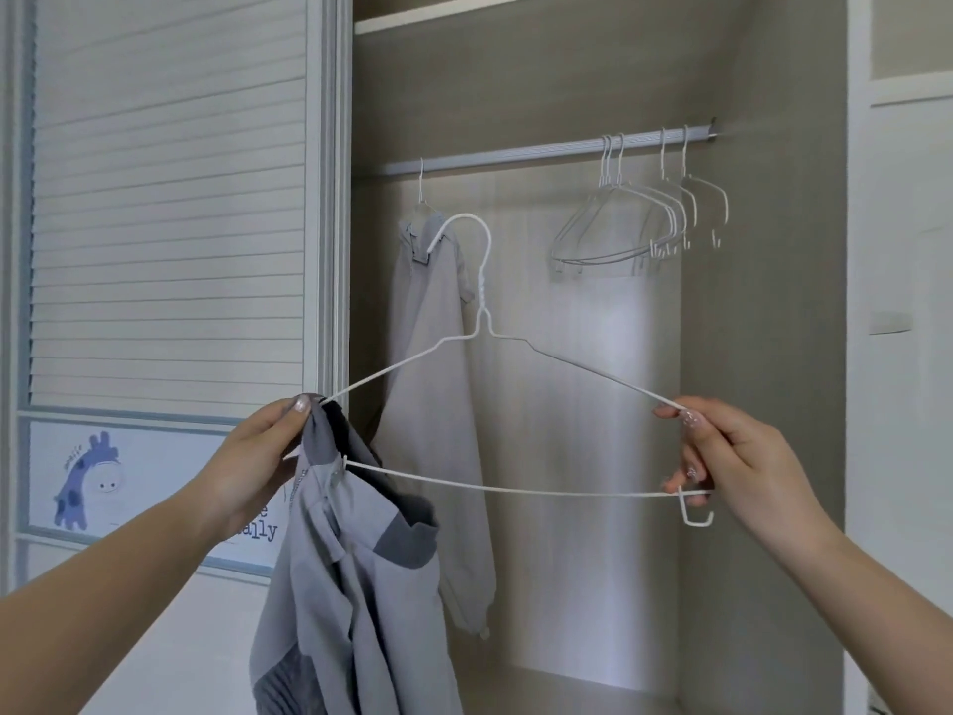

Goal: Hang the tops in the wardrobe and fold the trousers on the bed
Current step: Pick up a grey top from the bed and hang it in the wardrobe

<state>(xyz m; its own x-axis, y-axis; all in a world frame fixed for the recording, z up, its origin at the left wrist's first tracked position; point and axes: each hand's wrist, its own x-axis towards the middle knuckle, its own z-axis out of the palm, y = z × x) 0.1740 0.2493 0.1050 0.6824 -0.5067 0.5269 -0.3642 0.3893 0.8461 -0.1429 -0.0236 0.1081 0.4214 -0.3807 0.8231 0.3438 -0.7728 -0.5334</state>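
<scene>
Step in hand, as judged: threading a top onto a hanger before it goes on the rail.

White wire hanger (pixel 485 405) held up in front of the open wardrobe (pixel 773 353), hook uppermost, roughly level. Left hand (pixel 263 456) pinches the hanger's left shoulder tip together with a bunch of the grey top (pixel 350 585), thumb over the cloth. Right hand (pixel 732 456) pinches the right shoulder tip between thumb and forefinger; lower fingers curl by the small notch hook at the bottom bar's end.

Grey top: hangs off the left end of the hanger only, draped down below the left hand, darker grey panels at neck and hem. Whether the hanger end is already inside the neck opening cannot be told; cloth hides it.

Rail (pixel 515 154): one pale grey garment (pixel 428 379) already hung at the left, a cluster of empty wire hangers (pixel 634 224) at the right, bare rail between them.

Handling notes:
- Top is soft and limp, light; it will slide along the smooth wire if not bunched. Best held at the collar or shoulder seam.
- Hanger is thin, light, springy; likely flexes if squeezed. Hold at the shoulder tips, as now, or at the twisted neck.
- Risk: the top slipping off the left end while the right shoulder is fed in.
</scene>
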